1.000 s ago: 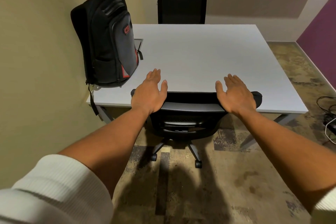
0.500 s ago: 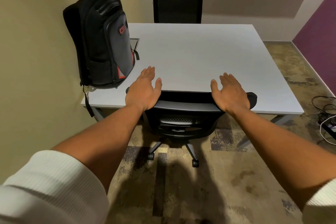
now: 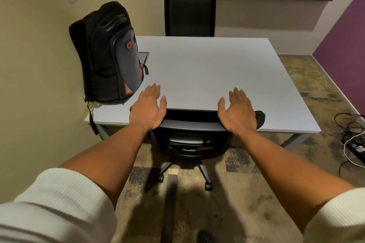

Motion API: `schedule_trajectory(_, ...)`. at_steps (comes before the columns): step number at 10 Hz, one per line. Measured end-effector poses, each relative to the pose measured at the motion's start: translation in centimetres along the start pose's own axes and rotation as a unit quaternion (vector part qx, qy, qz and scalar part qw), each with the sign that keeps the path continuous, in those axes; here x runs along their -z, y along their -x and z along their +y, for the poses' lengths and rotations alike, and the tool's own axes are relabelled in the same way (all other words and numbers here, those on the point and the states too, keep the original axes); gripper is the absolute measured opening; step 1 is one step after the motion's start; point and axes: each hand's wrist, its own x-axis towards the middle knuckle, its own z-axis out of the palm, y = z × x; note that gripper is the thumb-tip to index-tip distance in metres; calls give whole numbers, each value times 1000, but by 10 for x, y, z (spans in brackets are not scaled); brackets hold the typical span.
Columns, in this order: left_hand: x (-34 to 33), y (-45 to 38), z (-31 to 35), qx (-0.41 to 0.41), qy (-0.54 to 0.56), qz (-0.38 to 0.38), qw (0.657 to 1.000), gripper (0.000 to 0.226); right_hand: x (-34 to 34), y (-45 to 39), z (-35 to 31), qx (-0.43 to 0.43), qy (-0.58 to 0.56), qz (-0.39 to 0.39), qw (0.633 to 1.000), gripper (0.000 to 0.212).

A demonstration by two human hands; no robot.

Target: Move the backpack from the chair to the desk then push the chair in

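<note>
A black and grey backpack (image 3: 110, 55) with red trim stands upright on the left near corner of the white desk (image 3: 213, 73), against the yellow wall. The black office chair (image 3: 192, 138) sits under the desk's front edge, its seat hidden beneath the top. My left hand (image 3: 149, 107) lies flat on the left end of the chair's backrest top, fingers spread. At the right end of that backrest rests my right hand (image 3: 238, 111), flat and open too. Neither hand curls around the backrest.
A second black chair (image 3: 189, 12) stands at the far side of the desk. Cables and a power strip (image 3: 355, 144) lie on the floor at the right, near the purple wall. The yellow wall runs close along the desk's left side.
The chair's backrest has slid a little further under the desk edge with both hands flat on it. The view has drawn back slightly.
</note>
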Motion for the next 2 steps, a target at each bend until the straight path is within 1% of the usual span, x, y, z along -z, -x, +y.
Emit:
schedule_trajectory(1,4,1,5,-4,-29,-13,999,55,6,-3,2,12,5,-17,1000,67)
schedule_trajectory(2,12,-3,14,5,-39,-5,999,54,16,-11,1,34,22,-11,999,64)
